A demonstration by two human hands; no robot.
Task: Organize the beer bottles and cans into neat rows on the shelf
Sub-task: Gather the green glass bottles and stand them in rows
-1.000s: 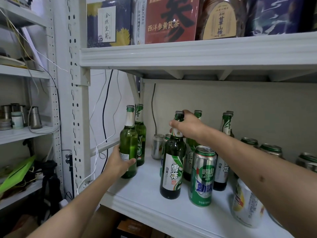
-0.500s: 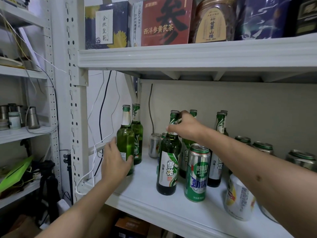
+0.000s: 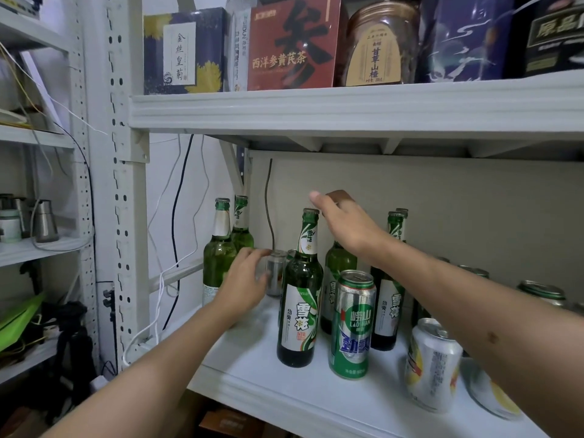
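Our left hand [image 3: 245, 279], fingers loosely open, reaches the small silver can [image 3: 274, 273] far back-left; our right hand [image 3: 343, 221] hovers open above the dark bottle [image 3: 300, 298], which a careless wrist could topple.

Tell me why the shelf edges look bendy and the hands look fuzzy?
Head view: the wide-angle lens bows the shelf edge and leans the post; the left hand and right hand show motion blur, while the front bottle and green can stay sharp; light is soft, with dim shade under the upper shelf.
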